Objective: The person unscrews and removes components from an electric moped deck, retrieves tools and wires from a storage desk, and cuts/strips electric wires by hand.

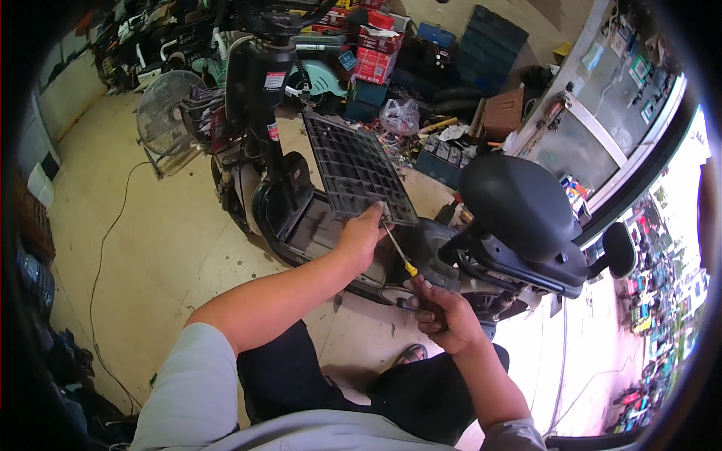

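Observation:
My left hand (pixel 364 234) is closed on the lower edge of a black ribbed plastic panel (pixel 353 161), with the thumb on its ribbed face. The panel stands tilted up over the footwell of a black scooter (pixel 282 225). In my right hand (pixel 445 316) is a screwdriver (pixel 410 268) with a yellow collar and a metal shaft; my fingers wrap its handle. Its shaft slants up to the panel's lower edge, beside my left thumb. Whether the tip touches the panel, I cannot tell. Right of the panel is the scooter's black seat (pixel 515 207).
A standing fan (pixel 167 113) is on the tiled floor at the left, with a cable (pixel 113 233) trailing from it. Red boxes (pixel 376 56), a plastic bag (pixel 400 116) and loose parts crowd the back. A glass-paned door (pixel 594 128) stands at the right.

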`<state>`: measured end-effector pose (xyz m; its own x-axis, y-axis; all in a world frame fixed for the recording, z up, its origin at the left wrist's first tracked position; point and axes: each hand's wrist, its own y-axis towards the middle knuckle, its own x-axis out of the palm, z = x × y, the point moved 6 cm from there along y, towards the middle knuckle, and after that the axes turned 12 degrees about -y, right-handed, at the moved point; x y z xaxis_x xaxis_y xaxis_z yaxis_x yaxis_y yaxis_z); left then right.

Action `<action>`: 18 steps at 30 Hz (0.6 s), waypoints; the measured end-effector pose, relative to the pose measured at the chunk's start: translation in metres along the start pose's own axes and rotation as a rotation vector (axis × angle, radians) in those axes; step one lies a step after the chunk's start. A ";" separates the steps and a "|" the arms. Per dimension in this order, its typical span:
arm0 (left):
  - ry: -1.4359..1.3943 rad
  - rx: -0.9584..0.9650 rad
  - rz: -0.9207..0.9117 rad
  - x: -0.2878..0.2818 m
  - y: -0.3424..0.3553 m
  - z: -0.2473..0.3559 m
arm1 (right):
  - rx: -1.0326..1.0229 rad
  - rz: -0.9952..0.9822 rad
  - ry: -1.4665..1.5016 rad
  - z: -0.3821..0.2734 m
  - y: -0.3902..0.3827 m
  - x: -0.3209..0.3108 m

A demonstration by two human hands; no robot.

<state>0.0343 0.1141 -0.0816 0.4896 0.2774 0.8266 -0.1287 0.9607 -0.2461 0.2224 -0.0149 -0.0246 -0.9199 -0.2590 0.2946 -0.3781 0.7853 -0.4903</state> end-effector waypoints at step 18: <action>-0.211 0.003 0.038 0.022 -0.001 0.000 | -1.009 0.732 -0.678 -0.086 -0.045 0.002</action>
<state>0.0448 0.1188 -0.0632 0.2929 0.3095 0.9047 -0.1466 0.9495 -0.2774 0.2468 -0.0029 0.0686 -0.8527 0.3860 -0.3521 0.1687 0.8412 0.5138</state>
